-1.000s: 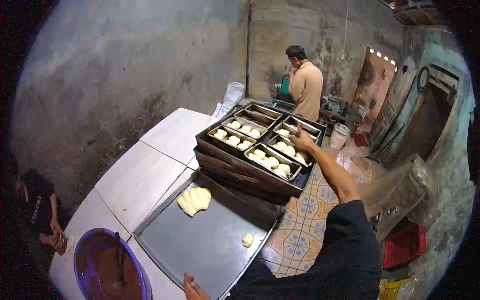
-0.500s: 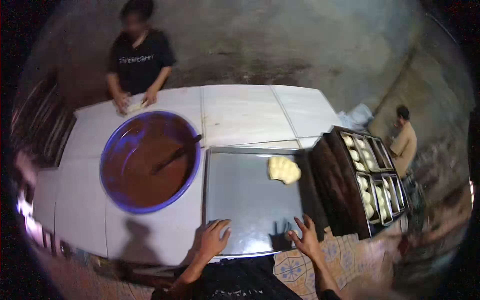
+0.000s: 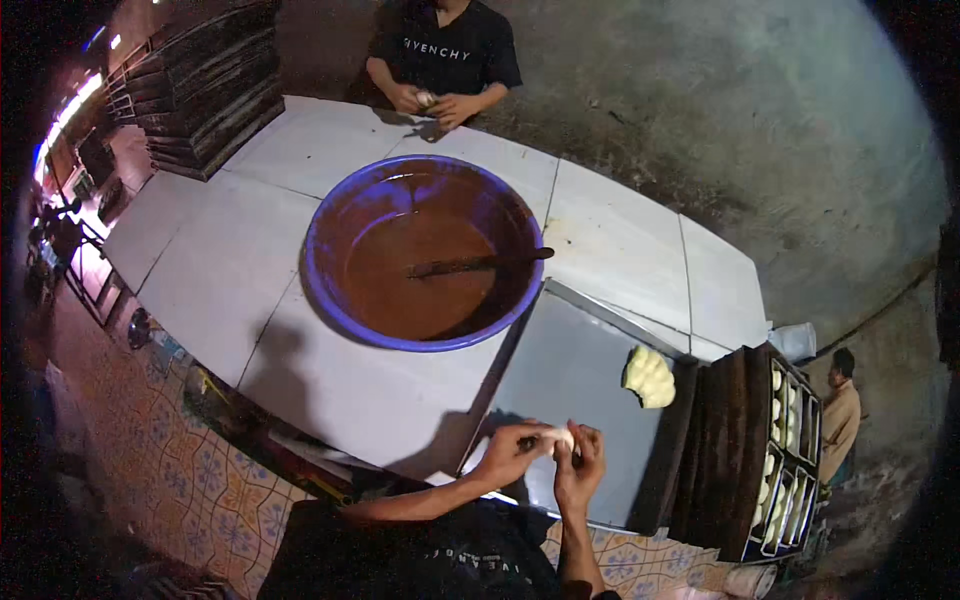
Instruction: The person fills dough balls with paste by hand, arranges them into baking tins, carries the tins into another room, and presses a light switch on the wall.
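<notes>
Above the near part of a grey metal tray (image 3: 570,350), my left hand (image 3: 507,455) and my right hand (image 3: 580,470) come together. A small pale lump of dough (image 3: 563,438) is pinched between their fingertips, partly hidden by the fingers. Farther back on the tray, near its right side, lies a cluster of pale yellow dough pieces (image 3: 650,378) pressed against each other. To the left stands a round blue-purple basin (image 3: 325,290) with a brown mixture (image 3: 420,300) in it. A dark stirring stick (image 3: 480,265) leans across the basin's right rim.
Dark baking pans (image 3: 728,440) are stacked right of the tray, the top ones holding dough balls. More dark pans (image 3: 205,90) are piled at the far left of the white-tiled table (image 3: 230,230). A co-worker (image 3: 445,60) handles a pale piece across the table; another person (image 3: 840,420) is at far right.
My hands, spread apart over the tray before, have come together and now grip the small dough lump. The view has swung left. The co-worker's hands have lifted a pale piece off the table.
</notes>
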The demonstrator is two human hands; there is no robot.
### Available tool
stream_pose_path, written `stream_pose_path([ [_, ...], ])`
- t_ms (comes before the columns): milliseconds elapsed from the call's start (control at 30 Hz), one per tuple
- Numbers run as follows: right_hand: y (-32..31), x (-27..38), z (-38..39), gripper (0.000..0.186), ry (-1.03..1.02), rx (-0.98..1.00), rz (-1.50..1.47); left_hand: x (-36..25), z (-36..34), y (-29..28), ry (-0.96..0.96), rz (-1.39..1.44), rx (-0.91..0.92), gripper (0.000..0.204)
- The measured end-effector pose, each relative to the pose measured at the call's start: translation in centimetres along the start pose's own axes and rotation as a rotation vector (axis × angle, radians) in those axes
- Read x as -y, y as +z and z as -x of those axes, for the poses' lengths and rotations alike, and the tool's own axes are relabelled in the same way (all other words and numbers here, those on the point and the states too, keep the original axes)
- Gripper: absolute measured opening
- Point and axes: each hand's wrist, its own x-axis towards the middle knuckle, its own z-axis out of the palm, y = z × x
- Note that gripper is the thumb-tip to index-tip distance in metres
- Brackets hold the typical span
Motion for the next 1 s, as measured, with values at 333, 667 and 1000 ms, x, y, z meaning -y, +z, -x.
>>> stream_pose_path([
  [333,6.3,-0.5,-3.4,0.066,-0.145,0.381,-0.261,2.0,0.7,-3.4,-0.336,1.413,-0.050,0.026],
  [667,5.9,-2.6,-5.7,0.111,0.272,0.419,-0.897,-3.6,-15.5,-16.4,-0.179,-0.257,-0.014,0.092],
  [1000,7.4,-3.2,-4.4,0.064,0.212,0.340,-0.732,-8.8,-15.7,-13.8,-0.297,-0.746,0.113,0.084],
])
